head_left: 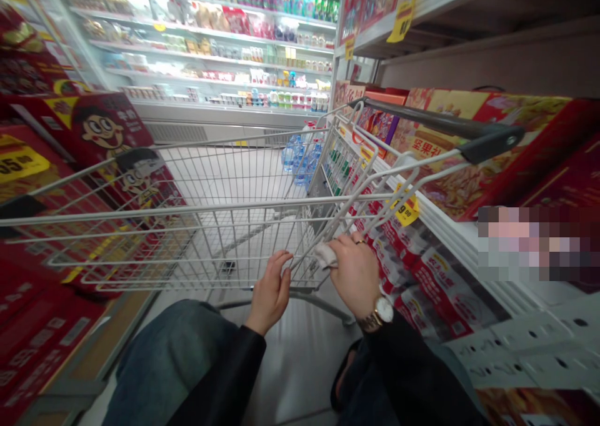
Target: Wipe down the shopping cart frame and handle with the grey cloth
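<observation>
A grey wire shopping cart (201,213) stands in front of me, tilted in the view, with its black handle bar (450,126) at the upper right. My left hand (272,288) curls its fingers round the wires at the cart's lower back edge. My right hand (356,276) wears a ring and a gold wristwatch and presses a small white cloth (324,255) against the cart's wire frame. Both arms are in black sleeves. My knee in blue jeans (173,357) shows below.
Water bottles (300,157) show through the cart's far end. Red boxed goods (70,182) line the left. Shelves of red packages (473,157) with yellow price tags (407,210) line the right. A lit refrigerated case (225,45) spans the aisle's end. Grey floor runs beneath the cart.
</observation>
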{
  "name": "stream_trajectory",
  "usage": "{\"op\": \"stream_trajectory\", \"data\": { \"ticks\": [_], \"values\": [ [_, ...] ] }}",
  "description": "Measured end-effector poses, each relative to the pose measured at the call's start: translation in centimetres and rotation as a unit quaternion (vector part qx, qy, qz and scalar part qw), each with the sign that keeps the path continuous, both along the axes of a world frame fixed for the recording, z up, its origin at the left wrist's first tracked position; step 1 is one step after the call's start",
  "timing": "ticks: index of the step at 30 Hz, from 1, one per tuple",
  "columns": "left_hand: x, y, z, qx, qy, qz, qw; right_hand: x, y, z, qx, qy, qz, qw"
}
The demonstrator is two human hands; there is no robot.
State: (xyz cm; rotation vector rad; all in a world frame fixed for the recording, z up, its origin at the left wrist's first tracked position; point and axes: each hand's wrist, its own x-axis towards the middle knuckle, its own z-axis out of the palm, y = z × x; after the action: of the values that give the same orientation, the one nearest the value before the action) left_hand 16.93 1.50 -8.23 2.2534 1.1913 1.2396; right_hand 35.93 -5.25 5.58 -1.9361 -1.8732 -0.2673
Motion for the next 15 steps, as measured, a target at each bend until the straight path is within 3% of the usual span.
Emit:
{"op": "stream_trajectory", "data": {
  "ticks": [3,10,12,15],
  "values": [
    [-0.1,0.0,0.0,-0.004,0.000,0.001,1.000,-0.1,0.3,-0.4,-0.009,-0.001,0.012,1.000],
    [0.0,-0.1,0.0,-0.011,-0.004,0.002,1.000,2.7,-1.5,2.4,0.232,0.086,0.012,0.969],
    [0.0,0.0,-0.1,-0.011,-0.006,0.005,1.000,2.4,-1.3,2.1,0.242,0.084,0.012,0.967],
    [0.1,0.0,0.0,-0.008,-0.008,0.005,1.000,1.4,-0.8,1.1,0.171,0.060,0.015,0.983]
  ]
}}
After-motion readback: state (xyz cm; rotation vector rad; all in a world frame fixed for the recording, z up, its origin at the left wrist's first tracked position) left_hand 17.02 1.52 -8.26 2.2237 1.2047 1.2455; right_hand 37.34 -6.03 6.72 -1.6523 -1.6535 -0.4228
